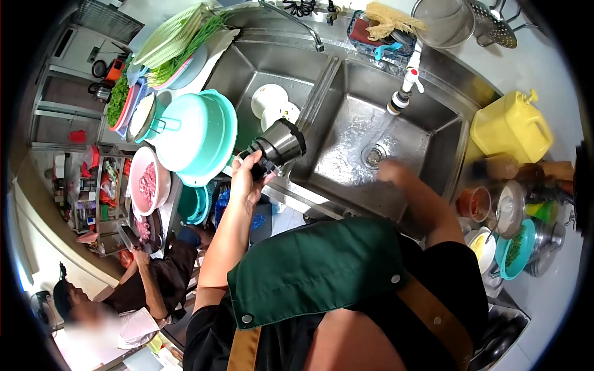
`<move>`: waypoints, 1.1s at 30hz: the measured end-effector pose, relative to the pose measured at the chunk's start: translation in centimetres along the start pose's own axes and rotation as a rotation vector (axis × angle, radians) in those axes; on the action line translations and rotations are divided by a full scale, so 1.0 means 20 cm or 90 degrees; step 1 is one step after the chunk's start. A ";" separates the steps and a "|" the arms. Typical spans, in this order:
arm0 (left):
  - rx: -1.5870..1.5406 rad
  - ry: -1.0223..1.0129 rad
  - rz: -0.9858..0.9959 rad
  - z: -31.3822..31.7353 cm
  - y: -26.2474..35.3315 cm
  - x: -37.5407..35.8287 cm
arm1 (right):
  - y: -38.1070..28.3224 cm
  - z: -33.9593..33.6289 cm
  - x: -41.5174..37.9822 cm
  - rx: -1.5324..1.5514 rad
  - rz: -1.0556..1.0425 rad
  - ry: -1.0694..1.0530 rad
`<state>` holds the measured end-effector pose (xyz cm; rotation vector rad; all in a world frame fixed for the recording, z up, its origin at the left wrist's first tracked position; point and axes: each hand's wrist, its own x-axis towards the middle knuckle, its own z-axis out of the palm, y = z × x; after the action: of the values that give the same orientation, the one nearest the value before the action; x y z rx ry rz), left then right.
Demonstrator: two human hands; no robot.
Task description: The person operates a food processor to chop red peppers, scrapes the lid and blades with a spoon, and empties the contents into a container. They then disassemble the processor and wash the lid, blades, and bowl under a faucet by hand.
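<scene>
My left hand is closed around the black base of a dark, see-through blender jar. The jar lies tilted over the divider between the two sink basins, its wide rim toward the upper right. Over the right basin, my right hand is smeared by motion and sits close to the drain; its fingers do not show clearly. Water runs into that basin from a white tap. In the left basin, white dishes lie near the jar.
Turquoise basins and a pink bowl of meat stand at left. A yellow jerrycan and several bowls, including a turquoise one, are at right. At lower left, a co-worker handles a knife near meat.
</scene>
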<state>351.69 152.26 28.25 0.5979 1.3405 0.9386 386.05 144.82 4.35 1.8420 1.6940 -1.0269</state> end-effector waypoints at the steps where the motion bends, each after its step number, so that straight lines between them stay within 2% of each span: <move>1: -0.013 0.034 -0.011 0.00 -0.02 0.03 | -0.09 0.00 -0.10 0.035 -0.036 0.048; 3: -0.021 -0.013 -0.101 -0.01 -0.03 0.10 | -0.30 -0.08 -0.30 0.071 -0.119 0.128; 5: -0.007 0.000 -0.100 0.06 -0.02 0.08 | -0.48 -0.12 -0.45 0.221 -0.475 0.503; 7: 0.011 0.007 -0.101 0.12 -0.01 0.06 | -0.67 -0.29 -0.58 0.265 -0.634 0.725; 9: -0.032 -0.101 -0.130 0.17 -0.01 0.04 | -0.82 -0.51 -0.67 0.284 -0.651 0.837; 11: -0.070 -0.148 -0.123 0.24 -0.03 0.01 | -0.93 -0.67 -0.67 0.262 -0.584 0.884; 14: -0.156 -0.185 -0.156 0.32 0.01 -0.04 | -0.98 -0.67 -0.56 0.275 -0.554 0.914; 16: -0.132 -0.189 -0.157 0.30 0.04 -0.05 | -0.95 -0.65 -0.52 0.211 -0.621 0.983; 18: -0.107 -0.189 -0.175 0.30 0.03 -0.06 | -0.90 -0.58 -0.50 0.142 -0.622 0.989; 22: -0.153 -0.183 -0.254 0.29 -0.09 -0.05 | -0.79 -0.41 -0.51 0.107 -0.592 0.913; 23: -0.170 -0.124 -0.254 0.29 -0.11 -0.03 | -0.74 -0.36 -0.51 0.071 -0.589 0.892; 25: -0.168 -0.141 -0.260 0.29 -0.12 0.00 | -0.61 -0.24 -0.52 -0.006 -0.579 0.707; 26: -0.177 -0.150 -0.242 0.30 -0.10 0.00 | -0.57 -0.16 -0.46 0.082 -0.562 0.606; 27: -0.171 -0.178 -0.219 0.30 -0.09 0.00 | -0.55 -0.01 -0.28 0.256 -0.525 0.623; 28: -0.182 -0.204 -0.222 0.30 -0.09 0.01 | -0.59 -0.06 -0.29 0.756 -0.463 0.484; 29: -0.193 -0.230 -0.227 0.31 -0.10 0.01 | -0.67 -0.14 -0.32 1.230 -0.344 0.279; 31: -0.178 -0.236 -0.207 0.35 -0.17 0.00 | -0.77 -0.33 -0.33 1.656 -0.428 -0.005; 32: -0.169 -0.240 -0.176 0.37 -0.21 0.01 | -0.82 -0.42 -0.37 1.751 -0.438 -0.009; 33: -0.140 -0.195 -0.083 0.38 -0.27 0.04 | -0.85 -0.49 -0.43 1.847 -0.446 -0.017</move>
<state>360.22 151.21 24.62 0.4575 0.9761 0.8379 371.94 149.13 19.84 -0.2572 0.3501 1.5055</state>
